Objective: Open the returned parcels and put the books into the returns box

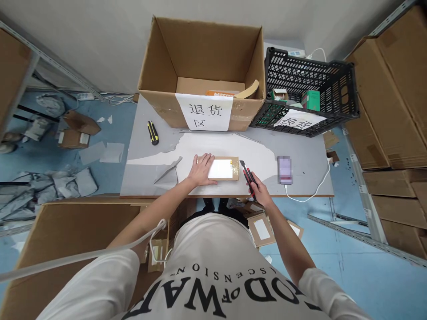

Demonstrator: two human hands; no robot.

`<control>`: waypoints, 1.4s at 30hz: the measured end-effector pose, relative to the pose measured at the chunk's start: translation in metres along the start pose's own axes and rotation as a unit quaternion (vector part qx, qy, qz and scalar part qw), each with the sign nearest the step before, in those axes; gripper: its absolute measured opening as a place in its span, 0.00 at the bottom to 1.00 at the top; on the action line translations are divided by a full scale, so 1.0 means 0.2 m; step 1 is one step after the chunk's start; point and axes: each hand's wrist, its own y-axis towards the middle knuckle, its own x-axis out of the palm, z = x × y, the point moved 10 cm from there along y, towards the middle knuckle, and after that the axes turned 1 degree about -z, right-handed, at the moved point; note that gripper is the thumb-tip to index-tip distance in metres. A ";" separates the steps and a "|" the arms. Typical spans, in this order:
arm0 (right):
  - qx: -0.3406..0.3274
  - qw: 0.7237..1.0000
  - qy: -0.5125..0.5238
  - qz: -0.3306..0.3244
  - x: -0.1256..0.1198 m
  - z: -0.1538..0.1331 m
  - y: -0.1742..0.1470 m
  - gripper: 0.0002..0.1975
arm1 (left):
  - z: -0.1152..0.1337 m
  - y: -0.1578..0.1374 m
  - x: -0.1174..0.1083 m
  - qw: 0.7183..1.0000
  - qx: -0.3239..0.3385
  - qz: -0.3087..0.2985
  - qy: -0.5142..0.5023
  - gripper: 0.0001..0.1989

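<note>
A small flat cardboard box with a white label lies near the table's front edge, brown tape across its right end. My left hand rests on the left part of this box, fingers spread and covering that end. In my right hand is a red and black box cutter, gripped by its handle. Its tip points up and left, just right of the box's taped end and apart from it. A second box cutter, yellow and black, lies at the table's left side.
At the table's back stand a large open carton with a paper sign and a black plastic crate holding small boxes. A phone on a white cable lies at right. Another big open carton stands below left. Stacked cartons line the right.
</note>
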 end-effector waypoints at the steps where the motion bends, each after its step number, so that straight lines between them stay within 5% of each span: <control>1: -0.002 1.000 -0.005 -0.004 0.00 0.00 0.00 0.37 | 0.00 0.00 0.00 1.000 -0.001 0.000 -0.002 0.60; 6: -0.011 0.999 -0.033 0.006 -0.02 -0.04 -0.02 0.36 | 0.01 0.01 -0.02 1.000 0.004 0.010 -0.003 0.60; 10: -0.075 0.983 -0.165 -0.027 0.01 -0.24 0.02 0.32 | -0.01 -0.10 -0.07 0.997 -0.005 0.073 -0.001 0.53; 15: -0.237 0.893 -0.348 -0.162 0.29 -0.61 0.14 0.28 | 0.11 -0.32 0.03 0.992 0.113 0.057 -0.011 0.26; 21: -0.279 0.784 -0.487 -0.266 0.59 -0.76 0.26 0.29 | 0.12 -0.35 0.10 0.992 0.112 0.065 0.006 0.23; 25: -0.286 0.751 -0.518 -0.292 0.67 -0.77 0.28 0.29 | 0.10 -0.34 0.12 0.990 0.119 0.071 0.005 0.21; 37: -0.214 0.709 -0.615 -0.270 0.63 -0.77 0.26 0.36 | 0.07 -0.34 0.15 0.987 0.136 0.081 -0.025 0.23; 42: -0.162 0.671 -0.674 -0.263 0.42 -0.74 0.20 0.34 | 0.09 -0.35 0.13 0.982 0.140 0.126 -0.009 0.23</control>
